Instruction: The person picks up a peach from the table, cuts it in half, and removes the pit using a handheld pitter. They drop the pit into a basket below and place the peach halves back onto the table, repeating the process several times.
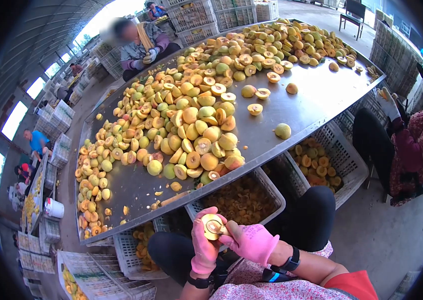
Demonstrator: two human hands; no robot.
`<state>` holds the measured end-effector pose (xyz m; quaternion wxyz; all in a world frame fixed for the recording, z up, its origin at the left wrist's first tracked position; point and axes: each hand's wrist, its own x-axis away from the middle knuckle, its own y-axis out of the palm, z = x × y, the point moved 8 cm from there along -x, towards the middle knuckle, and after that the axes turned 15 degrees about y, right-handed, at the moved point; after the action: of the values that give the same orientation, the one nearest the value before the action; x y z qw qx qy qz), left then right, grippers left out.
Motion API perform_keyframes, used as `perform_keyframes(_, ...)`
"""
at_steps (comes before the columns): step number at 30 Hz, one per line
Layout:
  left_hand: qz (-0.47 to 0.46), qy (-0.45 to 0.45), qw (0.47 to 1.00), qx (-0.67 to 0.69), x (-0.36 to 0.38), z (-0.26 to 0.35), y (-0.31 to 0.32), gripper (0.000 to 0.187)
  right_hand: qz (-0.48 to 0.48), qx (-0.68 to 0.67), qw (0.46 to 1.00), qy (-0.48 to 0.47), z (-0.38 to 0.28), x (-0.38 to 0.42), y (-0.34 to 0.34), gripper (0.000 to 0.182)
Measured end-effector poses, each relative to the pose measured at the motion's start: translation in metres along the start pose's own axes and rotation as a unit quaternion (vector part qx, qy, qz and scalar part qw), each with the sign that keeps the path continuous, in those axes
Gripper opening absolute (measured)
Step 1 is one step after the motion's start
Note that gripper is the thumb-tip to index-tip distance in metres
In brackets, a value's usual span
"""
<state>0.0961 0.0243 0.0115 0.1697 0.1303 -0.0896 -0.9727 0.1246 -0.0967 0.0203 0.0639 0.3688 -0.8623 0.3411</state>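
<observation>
A halved yellow fruit (212, 226) faces up in my left hand (203, 246), whose pink-gloved fingers wrap round its far side. My right hand (251, 243), also in a pink glove, is closed at the fruit's right edge around something small, mostly hidden by the fingers. Both hands are above my lap, just off the near edge of a metal table (316, 112). On that table lies a large heap of whole and halved fruits (186, 115). Beneath the table edge, in front of my hands, a crate (277, 200) holds fruit scraps.
Fruit crates stand under the table, including a grey one (354, 155) at right and a white one (94, 275) at lower left. One person (144, 42) sits across the table, another (414, 150) at the right. Stacked crates (396, 60) stand behind.
</observation>
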Motion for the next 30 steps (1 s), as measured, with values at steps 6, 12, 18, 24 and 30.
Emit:
perform_keyframes(6, -0.016, -0.049, 0.997, -0.051, 0.0, -0.011, -0.009, 0.064, -0.028, -0.008, 0.999, -0.021, 0.006, -0.007, 0.005, 0.044)
perform_keyframes(12, 0.027, 0.056, 0.995, -0.074, -0.002, 0.002, -0.011, 0.055, -0.123, -0.084, 0.988, 0.036, 0.005, -0.006, 0.021, 0.05)
perform_keyframes(18, 0.024, 0.038, 0.996, -0.082, -0.002, -0.002, -0.008, 0.058, -0.133, -0.132, 0.981, 0.048, 0.011, -0.003, 0.022, 0.047)
perform_keyframes(24, -0.037, 0.047, 0.992, -0.11, -0.011, 0.008, 0.0, 0.061, -0.162, -0.201, 0.965, 0.048, 0.014, -0.001, 0.027, 0.046)
perform_keyframes(30, -0.051, -0.074, 0.996, 0.026, -0.002, -0.02, -0.007, 0.061, -0.154, -0.233, 0.959, 0.052, 0.016, 0.0, 0.03, 0.045)
